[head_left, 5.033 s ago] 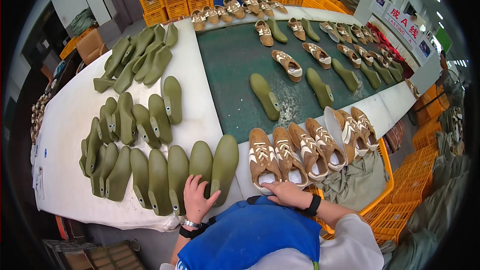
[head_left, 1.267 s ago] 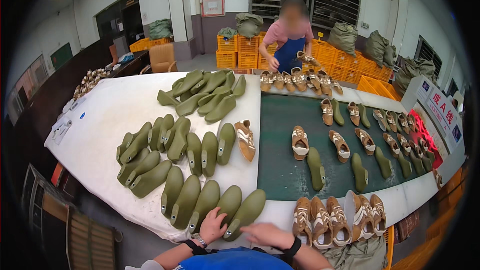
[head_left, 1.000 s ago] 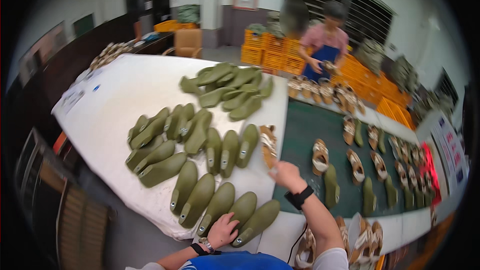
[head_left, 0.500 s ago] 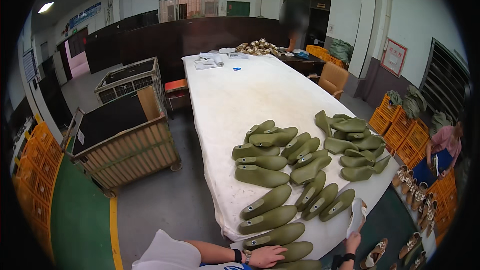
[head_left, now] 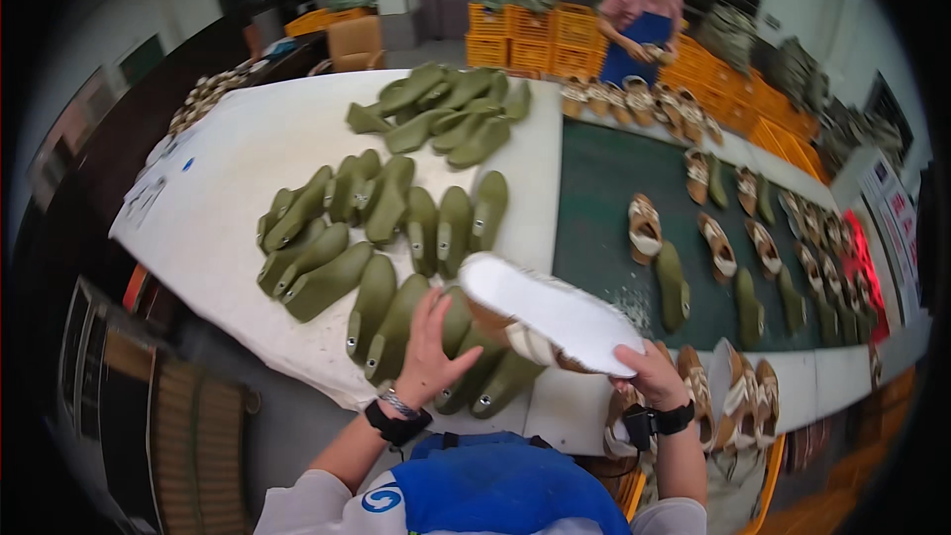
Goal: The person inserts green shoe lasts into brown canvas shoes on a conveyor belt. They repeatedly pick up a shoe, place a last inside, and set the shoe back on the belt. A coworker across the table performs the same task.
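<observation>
The right hand (head_left: 654,376) pinches one end of a shoe (head_left: 550,312), holding it tilted above the near lasts (head_left: 371,307), white sole up. The left hand (head_left: 428,352) is spread near the shoe's other end; whether it touches a last, I cannot tell. More shoes (head_left: 697,391) stand near the right hand.

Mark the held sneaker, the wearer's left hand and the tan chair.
Brown-and-white sneaker (head_left: 550,310): head view, on its white underside.
Left hand (head_left: 427,362): head view, on its back.
Tan chair (head_left: 355,43): head view, on its backrest.
</observation>
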### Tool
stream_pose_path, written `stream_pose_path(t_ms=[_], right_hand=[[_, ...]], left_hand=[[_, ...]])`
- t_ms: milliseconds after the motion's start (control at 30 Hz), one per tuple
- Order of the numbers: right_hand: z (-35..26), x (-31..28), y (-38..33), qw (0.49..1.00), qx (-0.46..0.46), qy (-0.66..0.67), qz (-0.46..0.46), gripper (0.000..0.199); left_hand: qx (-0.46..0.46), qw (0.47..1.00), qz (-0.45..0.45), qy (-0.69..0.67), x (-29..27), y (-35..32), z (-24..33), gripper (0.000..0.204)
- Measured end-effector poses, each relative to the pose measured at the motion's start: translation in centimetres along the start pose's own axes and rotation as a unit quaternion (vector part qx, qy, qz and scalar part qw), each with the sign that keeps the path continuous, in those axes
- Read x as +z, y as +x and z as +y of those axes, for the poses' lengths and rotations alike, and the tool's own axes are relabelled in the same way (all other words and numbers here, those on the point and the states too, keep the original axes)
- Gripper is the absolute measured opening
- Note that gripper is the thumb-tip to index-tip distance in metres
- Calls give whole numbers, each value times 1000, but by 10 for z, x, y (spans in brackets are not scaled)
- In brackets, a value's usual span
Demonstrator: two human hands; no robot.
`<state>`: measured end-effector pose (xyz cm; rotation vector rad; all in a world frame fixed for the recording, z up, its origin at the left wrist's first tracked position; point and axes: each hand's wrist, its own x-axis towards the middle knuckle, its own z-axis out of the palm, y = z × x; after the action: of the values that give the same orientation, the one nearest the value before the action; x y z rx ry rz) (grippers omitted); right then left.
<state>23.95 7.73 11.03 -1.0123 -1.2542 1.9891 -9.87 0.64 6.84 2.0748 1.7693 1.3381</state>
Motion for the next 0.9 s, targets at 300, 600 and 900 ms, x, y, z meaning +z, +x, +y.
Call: stream_pose_path(t_ms=[300,600,900], right_hand=[[23,-3,-62,995,-33,83,-34,46],[34,32,-56,988,-142,44,31,49],[81,75,5,908,-92,-403,-68,48]], left_hand=[[296,945,29,139,-26,56,58,61],[-323,757,-258,-506,40,27,60,40],[-396,725,-284,-487,40,21,30,40]])
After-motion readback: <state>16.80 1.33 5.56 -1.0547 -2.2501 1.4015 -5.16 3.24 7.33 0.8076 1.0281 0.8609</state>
